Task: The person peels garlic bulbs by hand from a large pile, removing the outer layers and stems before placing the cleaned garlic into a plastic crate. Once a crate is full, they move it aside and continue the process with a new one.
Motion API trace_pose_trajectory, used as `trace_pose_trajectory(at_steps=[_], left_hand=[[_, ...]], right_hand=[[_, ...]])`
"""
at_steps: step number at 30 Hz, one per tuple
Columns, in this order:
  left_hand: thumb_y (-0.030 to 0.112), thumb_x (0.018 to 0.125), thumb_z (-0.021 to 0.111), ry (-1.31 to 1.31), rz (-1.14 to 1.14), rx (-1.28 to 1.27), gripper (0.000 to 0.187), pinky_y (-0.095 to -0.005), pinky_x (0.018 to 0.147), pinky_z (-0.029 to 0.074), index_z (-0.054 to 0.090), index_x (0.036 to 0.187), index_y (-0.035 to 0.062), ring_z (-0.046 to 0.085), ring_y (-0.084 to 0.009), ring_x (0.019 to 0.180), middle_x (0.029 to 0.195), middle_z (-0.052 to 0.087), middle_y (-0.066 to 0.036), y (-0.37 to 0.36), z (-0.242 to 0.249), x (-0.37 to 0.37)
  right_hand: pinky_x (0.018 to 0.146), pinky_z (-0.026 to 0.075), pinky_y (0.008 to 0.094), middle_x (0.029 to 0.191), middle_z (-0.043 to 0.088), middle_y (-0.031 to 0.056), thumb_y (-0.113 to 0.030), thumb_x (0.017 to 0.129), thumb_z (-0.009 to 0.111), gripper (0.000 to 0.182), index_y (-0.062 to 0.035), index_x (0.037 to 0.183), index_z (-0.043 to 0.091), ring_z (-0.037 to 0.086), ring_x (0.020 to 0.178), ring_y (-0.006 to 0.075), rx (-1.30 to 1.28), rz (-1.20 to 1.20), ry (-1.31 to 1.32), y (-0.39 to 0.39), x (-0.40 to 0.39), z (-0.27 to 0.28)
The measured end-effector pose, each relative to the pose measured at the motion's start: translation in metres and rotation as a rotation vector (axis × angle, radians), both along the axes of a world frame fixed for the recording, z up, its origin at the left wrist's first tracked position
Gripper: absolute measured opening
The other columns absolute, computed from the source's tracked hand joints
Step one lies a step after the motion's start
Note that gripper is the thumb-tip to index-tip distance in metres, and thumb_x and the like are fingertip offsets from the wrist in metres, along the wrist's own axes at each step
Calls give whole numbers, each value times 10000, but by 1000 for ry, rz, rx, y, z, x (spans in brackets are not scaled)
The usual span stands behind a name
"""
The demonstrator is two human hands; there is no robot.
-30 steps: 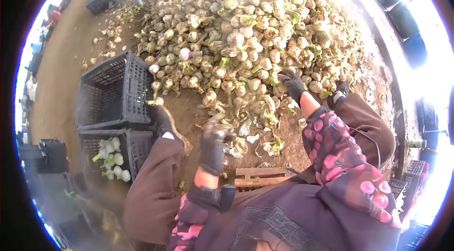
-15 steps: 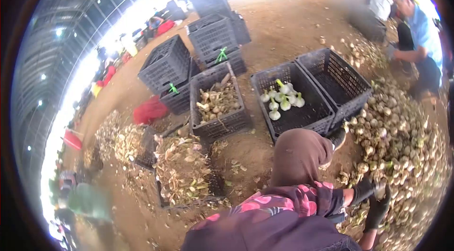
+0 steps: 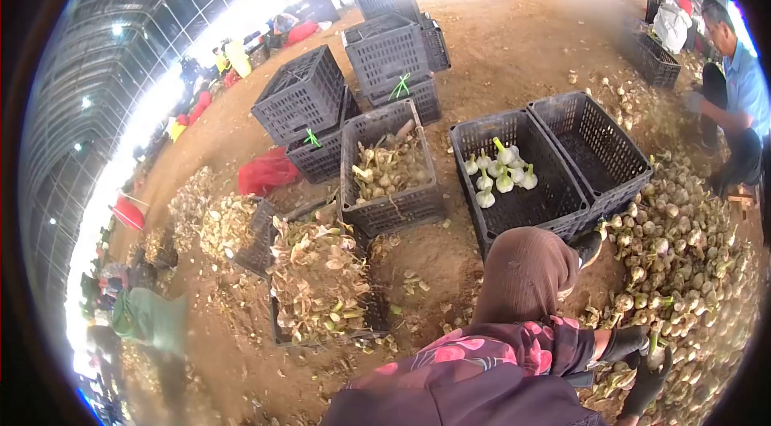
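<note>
Both gloved hands meet at the near edge of the garlic pile (image 3: 691,265), low and to the right of the person's raised knee (image 3: 526,273). The left hand (image 3: 625,342) and the right hand (image 3: 649,382) are closed together around a garlic bulb (image 3: 654,355) with a green stalk, held just above the pile's edge; how the fingers sit on it is too small to tell. Beyond the knee stands a black crate (image 3: 522,185) holding a few trimmed white bulbs, with an empty-looking crate (image 3: 598,145) touching its right side against the pile. Left of the knee, another crate (image 3: 389,173) holds untrimmed bulbs, and a crate of husks (image 3: 317,281) sits nearer. A person in blue (image 3: 735,89) crouches at the pile's far side.
</note>
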State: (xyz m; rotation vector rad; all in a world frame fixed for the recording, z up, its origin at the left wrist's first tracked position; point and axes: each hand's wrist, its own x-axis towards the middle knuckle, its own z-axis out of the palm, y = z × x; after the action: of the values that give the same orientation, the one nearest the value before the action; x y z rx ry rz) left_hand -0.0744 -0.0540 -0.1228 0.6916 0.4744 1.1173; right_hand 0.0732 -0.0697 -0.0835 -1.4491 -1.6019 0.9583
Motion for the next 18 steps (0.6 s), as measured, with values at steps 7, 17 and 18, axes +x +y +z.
trace_pose_trajectory(at_steps=[7,17,18], left_hand=[[166,794,511,163,-1,-47,227,-310,545,441,582,967,36,564,-185,646,821,607,-83,4,-7,17],[117,790,467,280,28,64,350,-311,738,457,555,1099,-23,583,-200,843,990,608,-111,-23,-12,33],[112,790,462,327,6,101,363,-312,757,458,552,1112,-28,585,-202,863,1007,609,-114,-32,-11,33]], right_hand=[[987,376,416,1314,440,161,51,746,634,537,-40,1253,482,429,1235,314,508,38,-573,-17,10,4],[847,461,320,1094,592,71,-144,899,518,319,-45,1201,506,574,972,192,-304,56,926,-4,65,-71],[850,462,329,1105,597,74,-190,921,470,320,-55,1210,500,574,994,195,-326,-30,951,-10,62,-74]])
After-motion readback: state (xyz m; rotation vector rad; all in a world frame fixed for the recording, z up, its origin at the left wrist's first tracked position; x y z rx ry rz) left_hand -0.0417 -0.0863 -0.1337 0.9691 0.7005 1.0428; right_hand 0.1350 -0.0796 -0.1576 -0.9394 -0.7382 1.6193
